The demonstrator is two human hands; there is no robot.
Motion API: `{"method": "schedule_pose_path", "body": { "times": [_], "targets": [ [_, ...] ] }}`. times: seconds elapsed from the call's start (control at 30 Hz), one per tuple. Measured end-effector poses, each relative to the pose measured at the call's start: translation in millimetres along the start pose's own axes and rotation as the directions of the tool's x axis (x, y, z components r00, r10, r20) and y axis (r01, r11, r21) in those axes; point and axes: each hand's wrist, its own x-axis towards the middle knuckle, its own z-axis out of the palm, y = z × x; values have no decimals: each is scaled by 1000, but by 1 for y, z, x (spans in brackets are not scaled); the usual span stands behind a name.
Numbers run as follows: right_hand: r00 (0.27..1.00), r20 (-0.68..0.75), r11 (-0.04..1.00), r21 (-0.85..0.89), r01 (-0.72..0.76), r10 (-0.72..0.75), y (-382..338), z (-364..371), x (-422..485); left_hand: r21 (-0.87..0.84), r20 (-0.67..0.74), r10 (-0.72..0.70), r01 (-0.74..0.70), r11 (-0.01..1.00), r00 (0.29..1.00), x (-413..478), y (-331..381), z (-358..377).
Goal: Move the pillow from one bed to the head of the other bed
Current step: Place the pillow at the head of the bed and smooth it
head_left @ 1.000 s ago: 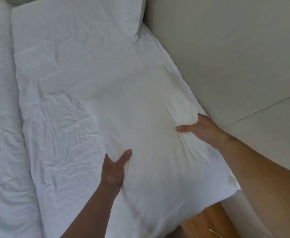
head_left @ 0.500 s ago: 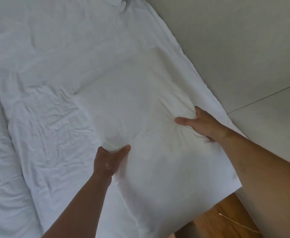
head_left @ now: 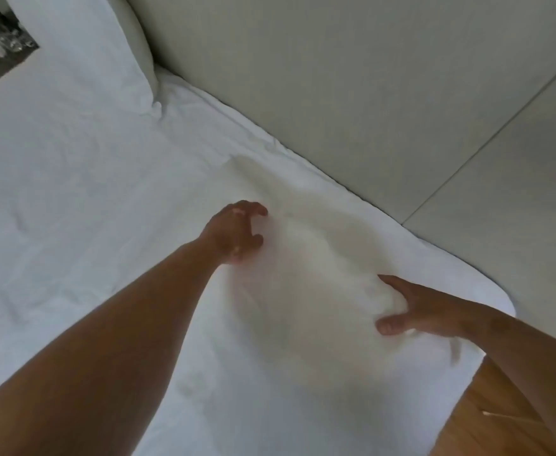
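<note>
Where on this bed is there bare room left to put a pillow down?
Bare sheet stretches left of the left hand, below the propped pillow at the headboard. The wall side is taken: both hands, the right hand too, grip the held pillow there.

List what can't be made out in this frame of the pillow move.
- Head view: pillow is motion-blurred and white on white sheet; its edges are lost.
- Right hand: fingers sink into the fabric, grip unclear.
- Left hand: curled at the pillow, contact blurred.
- Items at top left: too small, cut by the edge.
</note>
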Motion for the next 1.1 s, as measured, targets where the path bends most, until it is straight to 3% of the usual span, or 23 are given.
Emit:
{"method": "schedule_pose_path", "body": {
  "times": [0.07,0.13,0.2,0.3,0.4,0.67,0.77,0.93,1.1],
  "targets": [
    [998,-57,1000,-15,21,-22,8,3,3,179,188,44,-78,981,981,34,10,-5],
    [991,-130,998,-66,22,-30,18,6,13,428,332,40,-188,884,943,63,22,-4],
    [986,-158,995,-94,29,-43,23,10,23,581,401,-17,-239,778,916,87,37,2],
    [978,-205,998,-61,22,-34,27,14,34,673,459,-151,-232,703,876,116,46,13],
    [969,-243,996,-81,23,-42,32,18,37,709,453,-215,-203,676,865,126,38,17],
    [912,-410,985,-144,-90,24,35,34,-4,671,388,-177,-145,727,905,97,28,-14],
    [876,-481,979,-164,-123,29,30,35,-27,701,345,-182,-124,702,921,76,31,-36],
    [823,-568,954,-252,-165,-7,7,34,-68,767,311,-50,-220,603,949,28,33,-71],
    [766,-642,914,-337,-228,-45,-23,25,-121,751,257,88,-256,609,963,-7,55,-119]
  ]
}}
